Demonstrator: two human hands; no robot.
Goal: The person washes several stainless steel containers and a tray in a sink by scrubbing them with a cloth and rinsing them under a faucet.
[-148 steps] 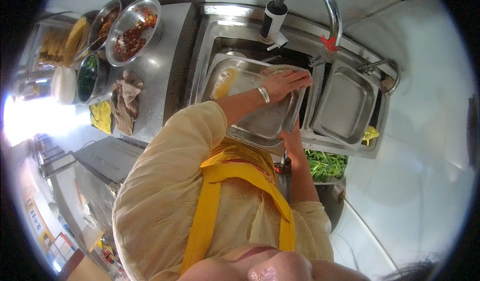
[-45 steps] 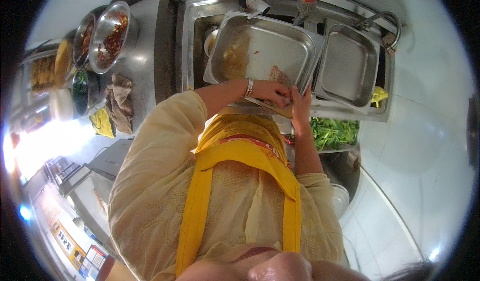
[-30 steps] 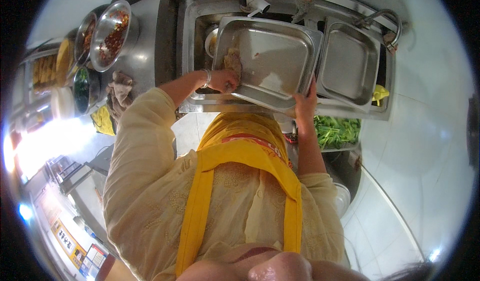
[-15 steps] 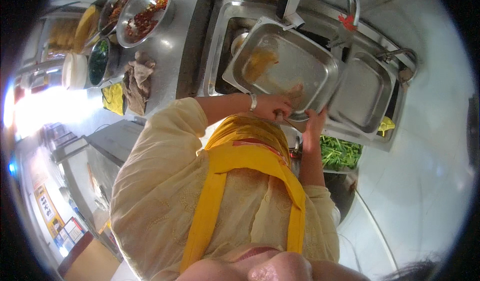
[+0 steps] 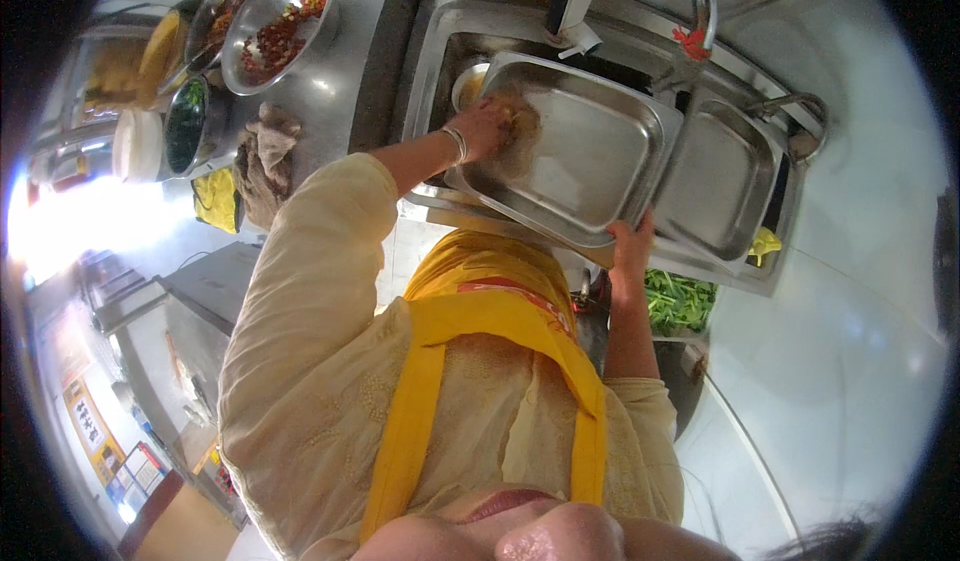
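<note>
A large rectangular steel tray (image 5: 590, 151) lies tilted over the left sink basin (image 5: 440, 51). My left hand (image 5: 485, 126), with a bangle on the wrist, presses a yellowish scrubber (image 5: 520, 121) against the inside of the tray near its left end. Brownish residue smears the tray around the scrubber. My right hand (image 5: 630, 251) grips the tray's near rim, thumb on top. Both sleeves are pale yellow, and a yellow apron covers my front.
A second steel tray (image 5: 720, 181) sits in the right basin under a curved faucet (image 5: 700, 1). A small bowl (image 5: 468, 83) is in the left basin. On the counter are bowls of chopped red food (image 5: 275, 26) and greens (image 5: 185, 126), and a crumpled cloth (image 5: 265, 156). Leafy greens (image 5: 680, 301) lie below the sink.
My left hand has moved with the scrubber from the tray's near edge to its far left inside. My right hand stays on the near rim. The view has shifted slightly.
</note>
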